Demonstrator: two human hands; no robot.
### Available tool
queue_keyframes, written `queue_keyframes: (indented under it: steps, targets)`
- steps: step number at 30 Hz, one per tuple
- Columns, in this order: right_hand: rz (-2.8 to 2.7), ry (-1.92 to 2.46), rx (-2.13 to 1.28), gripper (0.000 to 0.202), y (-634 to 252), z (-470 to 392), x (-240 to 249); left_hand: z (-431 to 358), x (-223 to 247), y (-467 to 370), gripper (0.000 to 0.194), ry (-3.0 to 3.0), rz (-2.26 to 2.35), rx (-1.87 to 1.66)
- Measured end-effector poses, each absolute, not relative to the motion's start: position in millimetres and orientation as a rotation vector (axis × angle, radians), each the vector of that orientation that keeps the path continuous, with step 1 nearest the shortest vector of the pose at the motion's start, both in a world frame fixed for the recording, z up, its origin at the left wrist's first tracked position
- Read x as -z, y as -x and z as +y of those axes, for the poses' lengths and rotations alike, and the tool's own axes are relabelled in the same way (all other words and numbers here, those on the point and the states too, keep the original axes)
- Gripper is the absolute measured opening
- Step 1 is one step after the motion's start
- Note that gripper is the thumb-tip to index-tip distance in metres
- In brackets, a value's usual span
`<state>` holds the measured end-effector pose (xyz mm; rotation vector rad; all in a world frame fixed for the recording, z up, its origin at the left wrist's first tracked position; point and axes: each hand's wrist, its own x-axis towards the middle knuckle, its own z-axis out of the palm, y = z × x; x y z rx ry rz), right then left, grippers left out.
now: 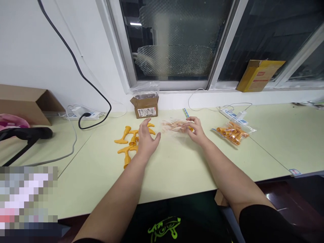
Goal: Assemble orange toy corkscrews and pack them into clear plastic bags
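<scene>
My left hand (148, 140) hovers over the right side of a loose group of yellow T-shaped plastic handles (124, 135), its thumb and fingers apart and nothing visible in its grasp. Part of the group is hidden behind that hand and wrist. Between my hands lies a clear plastic bag (173, 126), with blurred tan and orange streaks showing in it. My right hand (196, 132) has its fingers curled at the bag's right edge, and a bit of yellow shows between thumb and fingers. To the right, a filled clear bag (233, 133) contains several orange-yellow handles.
A small open cardboard box (144, 107) with a plastic liner stands against the wall. Power strips (238, 116) with white cables lie at the back. A black cable (95, 88) hangs at left, near a larger carton (22, 103). A yellow box (260, 76) leans on the windowsill.
</scene>
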<state>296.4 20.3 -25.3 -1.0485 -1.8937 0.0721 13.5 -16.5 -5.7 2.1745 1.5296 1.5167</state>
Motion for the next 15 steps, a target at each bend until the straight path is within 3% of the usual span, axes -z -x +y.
queue_keyframes:
  steps: [3,8,13,15]
  targets:
    - [-1.858,1.046,-0.091,0.028,-296,27,34,-14,9,-13,0.068,-2.028,1.470,-1.532]
    - [-1.741,1.127,-0.080,0.029,-292,32,45,-12,5,-15,0.019,-1.962,1.294,-1.425]
    - [-1.592,1.294,-0.179,0.048,-292,34,49,-17,-2,-16,0.013,-2.036,1.272,-1.520]
    - [-1.488,1.313,-0.322,0.046,-294,35,49,-19,-3,-16,0.008,-2.050,1.315,-1.567]
